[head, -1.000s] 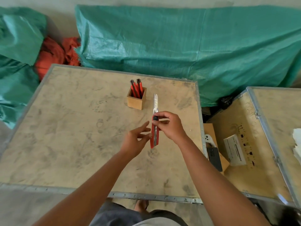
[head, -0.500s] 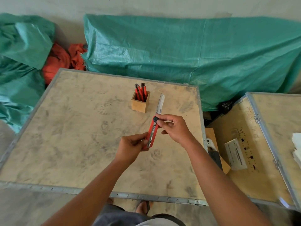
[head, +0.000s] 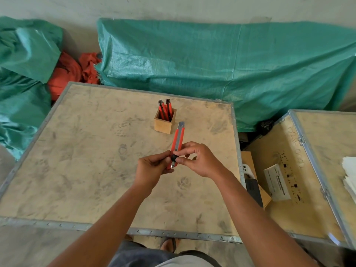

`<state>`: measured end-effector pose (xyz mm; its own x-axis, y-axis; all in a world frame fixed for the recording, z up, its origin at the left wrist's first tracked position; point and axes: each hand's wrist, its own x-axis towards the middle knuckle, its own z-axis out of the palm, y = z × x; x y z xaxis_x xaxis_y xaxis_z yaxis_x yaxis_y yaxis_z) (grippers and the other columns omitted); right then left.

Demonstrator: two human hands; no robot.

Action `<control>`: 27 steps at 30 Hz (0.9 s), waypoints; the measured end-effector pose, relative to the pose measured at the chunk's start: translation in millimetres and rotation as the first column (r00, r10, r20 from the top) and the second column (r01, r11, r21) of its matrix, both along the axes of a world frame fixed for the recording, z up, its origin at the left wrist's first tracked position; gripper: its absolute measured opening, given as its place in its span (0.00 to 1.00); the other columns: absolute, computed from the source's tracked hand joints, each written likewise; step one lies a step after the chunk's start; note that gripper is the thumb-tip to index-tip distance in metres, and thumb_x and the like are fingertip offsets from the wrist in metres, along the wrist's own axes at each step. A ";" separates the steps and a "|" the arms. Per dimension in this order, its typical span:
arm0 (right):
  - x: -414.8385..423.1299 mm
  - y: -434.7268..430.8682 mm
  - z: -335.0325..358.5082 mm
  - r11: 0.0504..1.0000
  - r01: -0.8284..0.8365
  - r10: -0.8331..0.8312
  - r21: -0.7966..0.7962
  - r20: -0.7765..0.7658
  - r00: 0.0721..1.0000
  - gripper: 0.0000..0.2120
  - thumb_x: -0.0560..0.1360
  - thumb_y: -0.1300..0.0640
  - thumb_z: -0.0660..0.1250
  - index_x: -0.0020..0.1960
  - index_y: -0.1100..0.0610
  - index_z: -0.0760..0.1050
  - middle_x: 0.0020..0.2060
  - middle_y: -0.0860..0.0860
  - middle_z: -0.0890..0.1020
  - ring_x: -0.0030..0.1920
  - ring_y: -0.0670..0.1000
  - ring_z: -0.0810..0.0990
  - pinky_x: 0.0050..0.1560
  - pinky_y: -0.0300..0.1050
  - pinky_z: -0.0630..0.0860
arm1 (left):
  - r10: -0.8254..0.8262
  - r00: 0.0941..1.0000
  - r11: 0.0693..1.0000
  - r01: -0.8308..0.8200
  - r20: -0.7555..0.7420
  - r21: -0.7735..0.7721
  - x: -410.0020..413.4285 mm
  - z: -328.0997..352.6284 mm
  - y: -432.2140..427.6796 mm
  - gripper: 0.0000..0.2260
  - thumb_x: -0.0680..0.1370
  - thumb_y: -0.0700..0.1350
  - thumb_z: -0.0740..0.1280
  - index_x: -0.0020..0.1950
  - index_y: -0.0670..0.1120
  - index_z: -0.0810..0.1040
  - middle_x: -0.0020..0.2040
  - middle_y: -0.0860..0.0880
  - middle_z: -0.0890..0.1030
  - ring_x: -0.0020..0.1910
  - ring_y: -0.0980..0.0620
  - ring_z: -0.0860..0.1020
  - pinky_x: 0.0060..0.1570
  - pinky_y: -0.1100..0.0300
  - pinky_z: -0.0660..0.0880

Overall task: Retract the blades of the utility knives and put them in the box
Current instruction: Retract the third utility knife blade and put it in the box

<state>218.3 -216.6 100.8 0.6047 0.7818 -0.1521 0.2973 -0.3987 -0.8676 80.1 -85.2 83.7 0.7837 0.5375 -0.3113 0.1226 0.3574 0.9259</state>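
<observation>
Both hands, left hand and right hand, pinch the red plastic utility knife, blade seemingly retracted; next, drop it into the far small wooden box.

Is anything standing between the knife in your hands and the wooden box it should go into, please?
Nothing visible does. The utility knife, held by the left hand and right hand, points towards the wooden box, with only bare crate top between. Two knives already stand inside.
</observation>
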 end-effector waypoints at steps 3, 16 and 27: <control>1.5 -2.0 2.9 1.000 0.014 -0.014 0.010 0.030 0.999 0.14 0.75 0.57 0.75 0.59 0.45 0.84 0.55 0.43 0.84 0.46 0.39 0.77 0.43 0.29 0.71 | -0.084 0.996 0.995 0.083 0.019 0.049 0.1 2.7 2.2 0.16 0.75 0.32 0.70 0.60 0.46 0.82 0.51 0.45 0.87 0.49 0.46 0.86 0.48 0.54 0.84; -1.4 2.5 10.5 0.996 0.079 -0.081 0.029 0.077 0.994 0.14 0.74 0.50 0.76 0.59 0.43 0.81 0.54 0.38 0.82 0.50 0.43 0.78 0.46 0.36 0.72 | -0.166 0.984 0.941 0.179 -0.068 0.286 9.1 7.9 14.7 0.23 0.70 0.33 0.76 0.63 0.48 0.82 0.51 0.47 0.86 0.48 0.38 0.83 0.57 0.47 0.81; 8.2 11.7 14.0 0.983 0.149 -0.157 0.102 0.073 0.985 0.11 0.73 0.49 0.76 0.55 0.46 0.82 0.52 0.40 0.83 0.49 0.44 0.79 0.44 0.40 0.74 | -0.181 0.983 0.943 0.182 -0.032 0.279 25.1 18.5 23.4 0.23 0.71 0.31 0.75 0.65 0.45 0.80 0.52 0.43 0.86 0.48 0.44 0.85 0.54 0.55 0.82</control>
